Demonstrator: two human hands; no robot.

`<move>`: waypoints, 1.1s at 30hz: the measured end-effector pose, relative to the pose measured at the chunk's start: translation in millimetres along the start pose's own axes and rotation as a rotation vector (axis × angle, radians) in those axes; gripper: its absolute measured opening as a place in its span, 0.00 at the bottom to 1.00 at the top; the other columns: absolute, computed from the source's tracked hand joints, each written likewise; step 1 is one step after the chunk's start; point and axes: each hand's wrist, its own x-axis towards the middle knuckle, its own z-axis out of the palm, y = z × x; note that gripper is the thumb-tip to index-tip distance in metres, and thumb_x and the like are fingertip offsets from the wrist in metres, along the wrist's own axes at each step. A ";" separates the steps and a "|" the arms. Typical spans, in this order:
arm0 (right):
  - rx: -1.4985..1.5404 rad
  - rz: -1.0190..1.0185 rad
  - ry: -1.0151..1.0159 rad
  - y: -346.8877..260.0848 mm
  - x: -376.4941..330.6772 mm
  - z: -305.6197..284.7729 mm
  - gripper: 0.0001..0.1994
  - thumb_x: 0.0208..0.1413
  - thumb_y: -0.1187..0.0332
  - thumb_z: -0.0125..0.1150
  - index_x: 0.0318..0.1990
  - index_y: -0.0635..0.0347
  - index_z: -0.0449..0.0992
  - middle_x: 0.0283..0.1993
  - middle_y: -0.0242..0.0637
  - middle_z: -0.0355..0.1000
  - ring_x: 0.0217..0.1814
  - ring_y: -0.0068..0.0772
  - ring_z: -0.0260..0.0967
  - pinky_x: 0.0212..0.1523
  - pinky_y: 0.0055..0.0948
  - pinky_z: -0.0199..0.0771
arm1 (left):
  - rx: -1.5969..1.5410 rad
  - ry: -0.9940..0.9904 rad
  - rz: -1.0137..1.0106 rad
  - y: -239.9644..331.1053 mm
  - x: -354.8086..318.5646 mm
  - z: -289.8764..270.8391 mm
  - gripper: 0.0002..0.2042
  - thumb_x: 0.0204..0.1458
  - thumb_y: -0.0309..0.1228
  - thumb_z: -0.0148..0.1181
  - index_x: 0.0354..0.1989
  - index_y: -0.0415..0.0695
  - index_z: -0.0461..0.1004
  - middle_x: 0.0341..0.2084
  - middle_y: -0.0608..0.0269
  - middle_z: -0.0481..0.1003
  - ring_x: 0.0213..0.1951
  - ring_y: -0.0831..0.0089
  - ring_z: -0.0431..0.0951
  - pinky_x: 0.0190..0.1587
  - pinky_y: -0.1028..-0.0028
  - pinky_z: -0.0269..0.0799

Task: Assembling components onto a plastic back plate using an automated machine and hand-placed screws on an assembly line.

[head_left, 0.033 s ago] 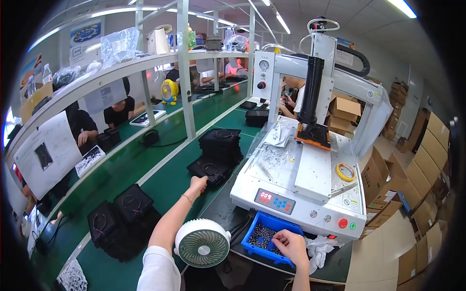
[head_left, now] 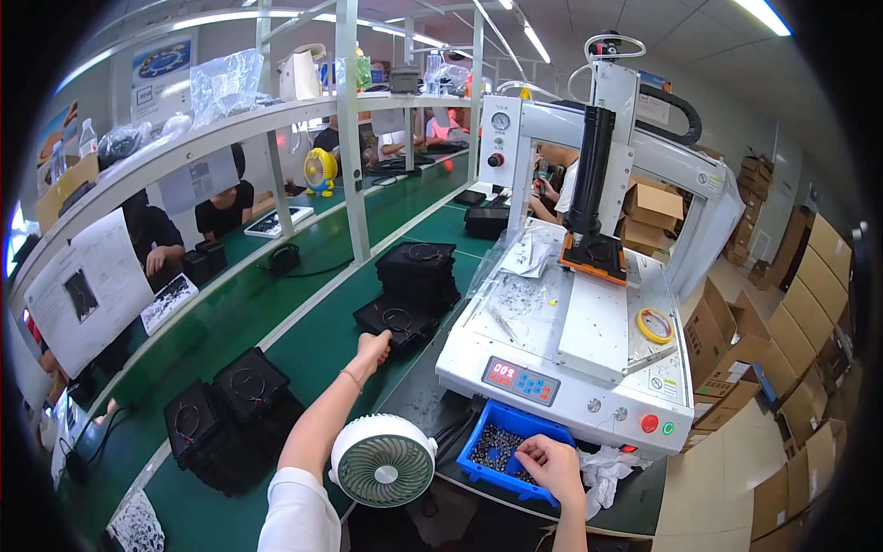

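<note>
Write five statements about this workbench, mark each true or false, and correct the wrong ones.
1. The right hand is over the blue bin. True.
2. The left hand is on the fan between the forearms. False: it is at the edge of a black case.
3. That fan is red. False: its casing is white.
4. A yellow tape roll lies on the machine. True.
5. The blue bin is empty. False: it holds many small dark pieces.
</note>
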 end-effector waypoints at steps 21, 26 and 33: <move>0.008 -0.072 0.016 7.6 7.6 4.3 0.06 0.47 0.70 0.69 0.33 0.59 0.81 0.27 0.34 0.76 0.23 0.25 0.72 0.27 0.25 0.71 | -0.832 -0.347 -0.001 22.1 -148.3 -103.8 0.08 0.52 0.24 0.53 0.40 0.36 0.70 0.32 0.58 0.77 0.32 0.69 0.78 0.35 0.76 0.78; 0.008 -0.070 0.023 6.8 5.7 4.5 0.06 0.47 0.69 0.68 0.33 0.58 0.82 0.28 0.34 0.77 0.26 0.27 0.74 0.29 0.26 0.73 | -0.838 -0.317 0.042 24.1 -193.0 -98.4 0.05 0.53 0.26 0.54 0.35 0.38 0.74 0.32 0.59 0.80 0.32 0.70 0.80 0.37 0.74 0.80; 0.052 -0.118 0.055 5.1 10.4 5.6 0.05 0.50 0.71 0.66 0.35 0.59 0.82 0.30 0.35 0.77 0.27 0.29 0.75 0.30 0.26 0.73 | -0.922 -0.355 0.041 29.8 -210.4 -97.8 0.06 0.59 0.30 0.59 0.42 0.42 0.75 0.38 0.59 0.80 0.37 0.69 0.81 0.40 0.71 0.81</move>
